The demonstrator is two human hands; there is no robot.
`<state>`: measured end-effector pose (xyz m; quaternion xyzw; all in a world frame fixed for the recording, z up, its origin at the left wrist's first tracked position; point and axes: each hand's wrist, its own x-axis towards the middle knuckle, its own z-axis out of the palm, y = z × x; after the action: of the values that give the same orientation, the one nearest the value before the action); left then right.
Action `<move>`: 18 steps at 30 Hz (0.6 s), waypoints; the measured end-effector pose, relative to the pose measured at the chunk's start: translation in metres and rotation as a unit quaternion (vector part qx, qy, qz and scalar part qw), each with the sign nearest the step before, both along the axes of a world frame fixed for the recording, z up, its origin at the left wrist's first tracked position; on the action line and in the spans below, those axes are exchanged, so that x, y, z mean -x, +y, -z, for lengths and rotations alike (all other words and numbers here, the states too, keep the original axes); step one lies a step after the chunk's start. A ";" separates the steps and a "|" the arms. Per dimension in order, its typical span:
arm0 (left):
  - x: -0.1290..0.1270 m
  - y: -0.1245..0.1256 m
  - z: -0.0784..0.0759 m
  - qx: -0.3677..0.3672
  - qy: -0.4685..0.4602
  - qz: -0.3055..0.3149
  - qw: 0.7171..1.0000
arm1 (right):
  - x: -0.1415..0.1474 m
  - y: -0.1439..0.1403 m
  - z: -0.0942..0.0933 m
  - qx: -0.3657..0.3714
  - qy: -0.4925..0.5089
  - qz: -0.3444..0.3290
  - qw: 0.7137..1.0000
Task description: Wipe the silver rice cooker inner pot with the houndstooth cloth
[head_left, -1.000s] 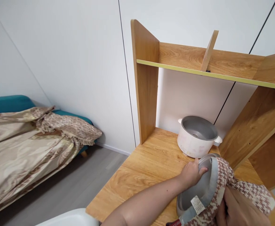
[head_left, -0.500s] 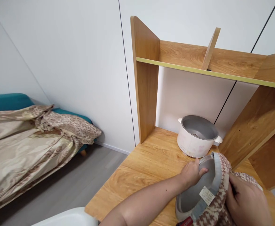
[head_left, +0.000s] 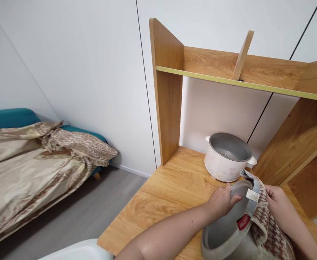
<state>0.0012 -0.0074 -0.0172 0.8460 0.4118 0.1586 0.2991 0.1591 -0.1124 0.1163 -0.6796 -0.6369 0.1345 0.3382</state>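
Gripping the grey bowl (head_left: 223, 231) by its rim, the left hand (head_left: 221, 201) holds it tilted at the desk (head_left: 158, 195), in front of the white pot (head_left: 225, 167). The right hand (head_left: 281, 205), its fingers partly hidden, holds the patterned cloth (head_left: 273, 231) along the bowl's outer side. The bowl seems stiff, rather light, perhaps slippery; its rim should give the surest hold. The cloth looks soft.

Bright, soft indoor light, its source out of frame.
The wall (head_left: 93, 72) is evenly lit, gently shaded below the shelf (head_left: 234, 82); the floor (head_left: 106, 195) darkens beside the bed (head_left: 25, 177), which looks soft and stretched at the left edge. Grain on the worktop (head_left: 158, 195) reads clearly.
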 end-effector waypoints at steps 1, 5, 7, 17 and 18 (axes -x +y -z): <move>0.000 0.000 0.000 -0.005 0.000 -0.001 1.000 | 0.001 -0.002 0.000 -0.002 -0.002 0.004 1.000; 0.001 -0.001 -0.001 -0.016 0.007 0.006 1.000 | 0.007 -0.014 0.002 -0.005 -0.055 0.034 0.998; 0.001 -0.002 -0.002 -0.015 0.006 0.008 1.000 | 0.007 -0.019 0.004 0.000 -0.108 0.042 0.993; 0.000 0.000 -0.005 0.007 0.014 -0.018 1.000 | 0.022 -0.048 0.034 -0.134 -0.340 0.069 0.928; 0.000 0.001 -0.004 0.005 0.011 -0.023 1.000 | 0.029 -0.051 0.036 -0.149 -0.349 0.103 0.919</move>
<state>0.0014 -0.0067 -0.0131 0.8366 0.4350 0.1539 0.2953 0.1301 -0.1638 0.0800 -0.6870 -0.6537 -0.2433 0.2037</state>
